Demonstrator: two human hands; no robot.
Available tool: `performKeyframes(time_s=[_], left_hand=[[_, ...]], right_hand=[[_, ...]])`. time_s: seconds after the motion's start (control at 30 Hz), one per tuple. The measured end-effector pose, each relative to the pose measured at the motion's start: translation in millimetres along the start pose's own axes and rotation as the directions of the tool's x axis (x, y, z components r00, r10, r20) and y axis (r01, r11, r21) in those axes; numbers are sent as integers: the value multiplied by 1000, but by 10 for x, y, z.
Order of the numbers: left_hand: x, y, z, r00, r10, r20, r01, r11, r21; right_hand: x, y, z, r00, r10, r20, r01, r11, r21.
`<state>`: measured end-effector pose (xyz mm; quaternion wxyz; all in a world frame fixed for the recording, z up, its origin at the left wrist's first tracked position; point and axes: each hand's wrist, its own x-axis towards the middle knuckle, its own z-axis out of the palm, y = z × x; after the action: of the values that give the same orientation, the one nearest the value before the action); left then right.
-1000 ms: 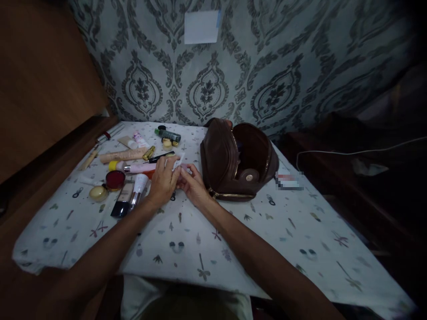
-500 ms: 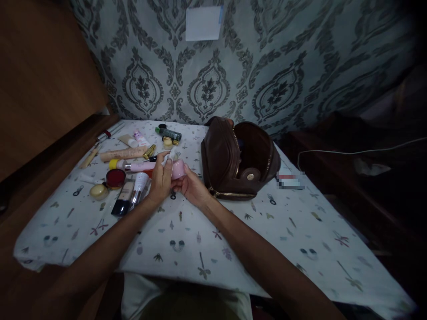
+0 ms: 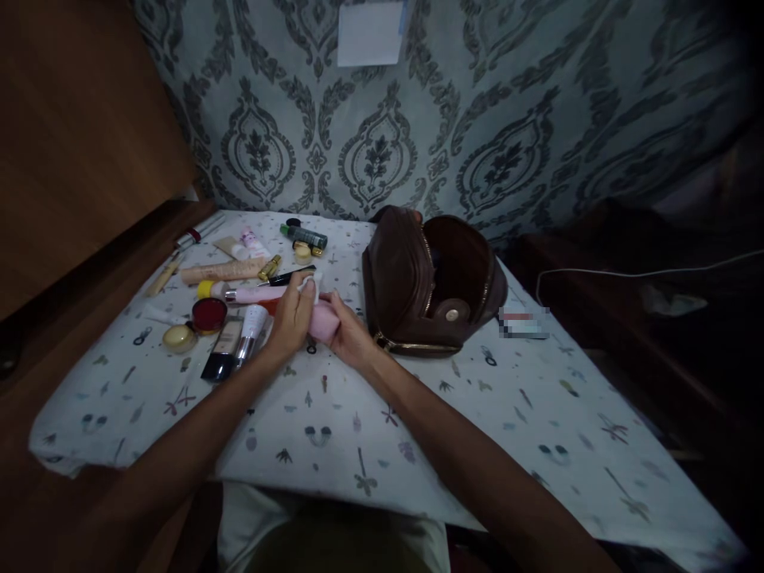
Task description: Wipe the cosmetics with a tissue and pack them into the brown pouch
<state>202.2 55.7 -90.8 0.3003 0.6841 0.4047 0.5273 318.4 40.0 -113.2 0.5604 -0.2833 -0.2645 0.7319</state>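
Right hand (image 3: 351,334) grips pink item (image 3: 324,321); left hand (image 3: 290,318) holds white tissue (image 3: 314,282) just beside it. Brown bag (image 3: 397,278) stands open, right of both; cosmetics (image 3: 224,271) lie left.

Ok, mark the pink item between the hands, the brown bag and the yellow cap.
Pink item (image 3: 324,321), head view: its rounded surface.
Brown bag (image 3: 394,278), head view: its left panel.
Yellow cap (image 3: 204,290), head view: its side.

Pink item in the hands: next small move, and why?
Probably a light wipe of the pink item with the white tissue-like piece. The right hand grips the item, and the left hand holds the white piece right beside it, so only a short stroke seems needed.
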Motion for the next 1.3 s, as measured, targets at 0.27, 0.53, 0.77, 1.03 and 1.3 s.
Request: performKeyframes(time_s=[0.27,0.53,0.77,1.03,1.3], left_hand=[[-48,-6,31,999,40,37,-42,997,57],[-45,-11,34,1000,2,26,-4,998,55],[-25,13,21,1000,6,4,-6,999,41],[-12,1,20,1000,-1,-23,1,1000,27],[-31,-86,39,995,-60,-75,57,997,-46]], right_hand=[[29,-88,20,985,96,-144,-61,972,228],[-55,-58,9,999,2,38,-7,989,146],[-60,-20,-18,999,-27,28,25,997,67],[-10,-46,-6,986,-164,9,164,986,7],[18,-64,-68,997,-71,-38,76,985,155]])
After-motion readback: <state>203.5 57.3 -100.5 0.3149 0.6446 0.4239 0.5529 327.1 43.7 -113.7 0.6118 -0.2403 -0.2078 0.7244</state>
